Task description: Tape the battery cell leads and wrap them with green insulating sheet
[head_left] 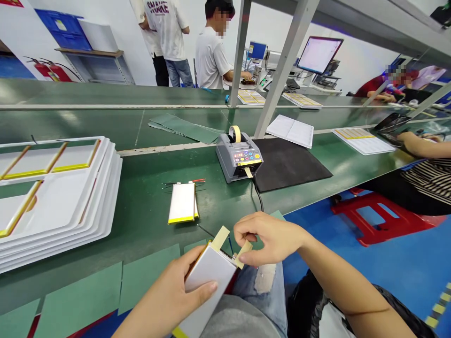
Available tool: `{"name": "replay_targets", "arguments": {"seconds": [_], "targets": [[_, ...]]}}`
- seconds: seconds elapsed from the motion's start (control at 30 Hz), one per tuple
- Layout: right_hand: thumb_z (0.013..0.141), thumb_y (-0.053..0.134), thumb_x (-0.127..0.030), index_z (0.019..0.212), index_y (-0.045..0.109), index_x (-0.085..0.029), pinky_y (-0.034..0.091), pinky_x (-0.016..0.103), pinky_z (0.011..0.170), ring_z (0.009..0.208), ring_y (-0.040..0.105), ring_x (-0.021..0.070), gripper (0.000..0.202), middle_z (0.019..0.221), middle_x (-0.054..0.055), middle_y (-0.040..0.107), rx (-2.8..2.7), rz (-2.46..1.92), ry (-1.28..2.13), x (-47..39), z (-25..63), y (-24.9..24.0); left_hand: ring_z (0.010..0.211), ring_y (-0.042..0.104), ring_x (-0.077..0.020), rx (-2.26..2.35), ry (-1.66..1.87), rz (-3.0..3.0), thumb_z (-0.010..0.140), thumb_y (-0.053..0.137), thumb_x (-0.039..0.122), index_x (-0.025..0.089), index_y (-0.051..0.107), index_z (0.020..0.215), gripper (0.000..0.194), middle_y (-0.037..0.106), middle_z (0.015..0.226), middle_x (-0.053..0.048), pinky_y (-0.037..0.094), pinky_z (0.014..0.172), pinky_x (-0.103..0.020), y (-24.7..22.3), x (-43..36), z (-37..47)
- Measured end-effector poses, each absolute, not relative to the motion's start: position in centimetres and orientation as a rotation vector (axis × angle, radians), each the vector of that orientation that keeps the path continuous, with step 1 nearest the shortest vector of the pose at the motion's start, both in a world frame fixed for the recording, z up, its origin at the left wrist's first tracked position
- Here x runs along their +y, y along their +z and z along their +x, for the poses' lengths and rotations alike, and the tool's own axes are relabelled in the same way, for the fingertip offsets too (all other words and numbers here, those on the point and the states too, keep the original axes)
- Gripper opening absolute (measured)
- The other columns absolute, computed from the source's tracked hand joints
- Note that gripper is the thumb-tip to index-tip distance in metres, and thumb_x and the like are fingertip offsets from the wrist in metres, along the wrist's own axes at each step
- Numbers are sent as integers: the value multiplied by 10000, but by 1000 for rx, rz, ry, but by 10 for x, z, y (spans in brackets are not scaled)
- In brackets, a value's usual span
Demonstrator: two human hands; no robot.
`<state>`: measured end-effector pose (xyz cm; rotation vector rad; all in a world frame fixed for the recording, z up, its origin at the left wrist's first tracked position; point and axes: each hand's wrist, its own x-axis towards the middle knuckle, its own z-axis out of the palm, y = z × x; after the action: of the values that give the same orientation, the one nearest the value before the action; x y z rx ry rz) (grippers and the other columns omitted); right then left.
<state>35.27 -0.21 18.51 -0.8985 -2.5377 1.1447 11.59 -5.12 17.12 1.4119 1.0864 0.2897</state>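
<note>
My left hand (172, 293) is wrapped round a white pouch battery (211, 286), held tilted near my lap with its thumb on the flat face. A strip of cream tape (221, 238) sticks up from the battery's upper end. Beside that end, my right hand (273, 239) pinches a second piece of tape (243, 256) between thumb and finger, against the corner near the wires. Further back on the bench lie stacked pouch batteries (182, 202) with yellow edges and thin wires. Past them stands a grey tape dispenser (239, 159) with a short tape end sticking out.
White trays (102, 202) are stacked at the left, the top one holding yellow-edged batteries. Green sheets (84, 295) line the bench's near edge. A black mat (289, 164) lies right of the dispenser. Shelf posts (282, 70) rise behind. Other people work around; a red stool (384, 211) stands right.
</note>
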Motion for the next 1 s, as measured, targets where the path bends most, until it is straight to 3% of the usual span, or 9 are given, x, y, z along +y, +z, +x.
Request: {"name": "replay_targets", "arguments": {"seconds": [0.5,0.6,0.7,0.9,1.0], "targets": [[699,652,-365,707,416,-209,259,227,554,581,386,86,282,620,-81,409,-2667,-1080,927,-3,342,186,895,620,-198,1097,309,1371,809,578,283,220,499,1241,443,677,1048,-12,477,774,-274,173,-54,119],[677,674,-367,923,477,-230,329,248,620,660,470,109,344,793,-51,512,-2541,-1199,967,-8,340,182,861,628,-197,1156,339,1394,810,572,310,219,482,1258,465,686,1003,-9,480,748,-270,172,-58,118],[674,682,-346,1177,372,-252,397,293,695,784,520,148,598,1023,13,529,-2338,-1261,1007,-15,338,172,844,634,-203,1245,374,1418,798,574,335,229,499,1235,456,689,967,-3,484,732,-268,170,-60,117],[699,694,-299,1190,372,-256,451,321,744,831,528,157,588,1019,17,541,-2161,-1191,1077,-20,337,152,822,643,-198,1271,356,1482,792,564,323,252,510,1205,422,699,992,7,485,707,-262,167,-58,116],[712,711,-299,1195,422,-235,460,336,764,851,529,167,566,1012,36,547,-2107,-1123,912,-20,337,154,856,643,-203,1311,374,1510,794,556,324,256,512,1184,398,694,1033,0,488,737,-275,162,-59,118]]}}
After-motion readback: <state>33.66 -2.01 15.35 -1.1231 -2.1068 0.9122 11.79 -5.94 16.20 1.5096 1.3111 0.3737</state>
